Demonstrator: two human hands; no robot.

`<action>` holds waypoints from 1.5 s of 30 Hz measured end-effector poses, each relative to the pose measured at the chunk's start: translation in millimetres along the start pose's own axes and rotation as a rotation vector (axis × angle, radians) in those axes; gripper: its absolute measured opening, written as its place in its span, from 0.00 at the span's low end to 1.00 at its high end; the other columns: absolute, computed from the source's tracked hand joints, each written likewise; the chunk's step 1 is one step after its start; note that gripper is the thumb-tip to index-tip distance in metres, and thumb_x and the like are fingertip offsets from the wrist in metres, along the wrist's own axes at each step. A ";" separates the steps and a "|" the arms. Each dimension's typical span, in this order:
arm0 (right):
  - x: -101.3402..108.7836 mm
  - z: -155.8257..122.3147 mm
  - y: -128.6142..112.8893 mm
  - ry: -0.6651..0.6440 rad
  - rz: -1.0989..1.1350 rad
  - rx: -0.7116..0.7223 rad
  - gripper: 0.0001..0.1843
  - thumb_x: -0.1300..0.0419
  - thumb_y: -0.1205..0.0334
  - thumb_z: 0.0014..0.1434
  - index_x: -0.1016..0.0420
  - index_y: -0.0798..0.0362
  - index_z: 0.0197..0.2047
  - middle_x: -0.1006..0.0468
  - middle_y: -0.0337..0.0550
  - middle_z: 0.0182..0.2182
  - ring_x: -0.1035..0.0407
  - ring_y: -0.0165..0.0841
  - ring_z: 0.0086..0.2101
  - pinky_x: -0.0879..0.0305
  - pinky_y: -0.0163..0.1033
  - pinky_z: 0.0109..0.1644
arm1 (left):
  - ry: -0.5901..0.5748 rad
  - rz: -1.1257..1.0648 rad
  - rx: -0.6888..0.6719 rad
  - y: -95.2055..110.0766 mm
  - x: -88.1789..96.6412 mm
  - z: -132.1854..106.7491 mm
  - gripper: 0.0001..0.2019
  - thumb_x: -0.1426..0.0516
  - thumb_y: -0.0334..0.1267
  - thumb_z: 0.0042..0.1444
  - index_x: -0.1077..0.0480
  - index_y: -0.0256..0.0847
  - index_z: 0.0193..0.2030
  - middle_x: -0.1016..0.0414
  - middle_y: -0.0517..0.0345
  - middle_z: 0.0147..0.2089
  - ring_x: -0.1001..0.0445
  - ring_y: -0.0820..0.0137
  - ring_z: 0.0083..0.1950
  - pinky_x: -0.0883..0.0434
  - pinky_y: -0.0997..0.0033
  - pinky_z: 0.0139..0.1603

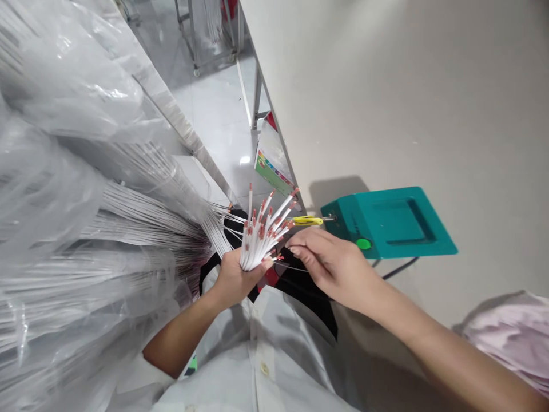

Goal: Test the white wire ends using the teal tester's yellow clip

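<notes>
My left hand [234,277] is closed around a fanned bundle of thin white wires with stripped copper tips [262,232]. My right hand [330,260] sits just right of the bundle, its fingers pinched on a single thin wire [291,267] near the bundle's base. A yellow-sleeved wire end [307,220] pokes into the front of a teal box machine [388,223] with a green button [363,244], standing on the white table [407,103] just above my right hand.
Large clear plastic bags [77,189] full of white wires fill the left side. A pale pink cloth [510,337] lies at the table's right edge. A black cable [398,268] leaves the machine. A colourful carton [272,166] and metal racks stand on the floor beyond.
</notes>
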State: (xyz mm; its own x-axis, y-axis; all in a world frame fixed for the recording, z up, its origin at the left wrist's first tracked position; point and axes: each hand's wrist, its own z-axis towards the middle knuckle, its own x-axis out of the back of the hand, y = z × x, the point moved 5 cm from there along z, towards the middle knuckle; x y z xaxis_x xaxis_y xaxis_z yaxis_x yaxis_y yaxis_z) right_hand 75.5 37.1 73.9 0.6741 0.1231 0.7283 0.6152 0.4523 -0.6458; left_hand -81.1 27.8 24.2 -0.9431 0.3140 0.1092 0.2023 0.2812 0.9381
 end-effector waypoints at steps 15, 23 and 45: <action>-35.7 6.4 13.3 0.012 0.916 -0.260 0.06 0.36 0.59 0.52 0.23 0.52 0.29 0.26 0.42 0.30 0.31 0.27 0.28 0.34 0.33 0.29 | -0.061 -0.336 0.066 -9.7 4.5 5.6 0.13 0.37 0.45 0.43 0.26 0.35 0.27 0.36 0.62 0.18 0.43 0.78 0.19 0.45 0.75 0.21; -81.6 -3.7 8.2 0.241 1.481 -0.692 0.11 0.30 0.55 0.41 0.22 0.52 0.26 0.29 0.36 0.23 0.45 0.19 0.18 0.48 0.28 0.20 | -0.011 -0.715 0.088 -12.2 -6.6 8.0 0.12 0.34 0.43 0.39 0.27 0.36 0.26 0.33 0.62 0.19 0.40 0.79 0.20 0.44 0.76 0.22; -31.9 -8.6 -11.7 0.305 -0.390 0.366 0.07 0.45 0.69 0.56 0.25 0.58 0.35 0.22 0.47 0.29 0.30 0.33 0.29 0.34 0.38 0.34 | 0.253 -0.114 0.099 -6.0 -6.1 -1.2 0.07 0.42 0.36 0.46 0.29 0.35 0.22 0.32 0.62 0.20 0.39 0.78 0.20 0.40 0.76 0.22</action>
State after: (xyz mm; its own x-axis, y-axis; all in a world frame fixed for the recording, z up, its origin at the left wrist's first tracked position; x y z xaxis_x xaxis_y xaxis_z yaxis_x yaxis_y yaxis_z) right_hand 50.3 20.2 56.2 0.5475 -0.3458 0.7620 0.6961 0.6935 -0.1855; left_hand -76.9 23.1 18.3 -0.9946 0.0422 0.0950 0.1039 0.3929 0.9137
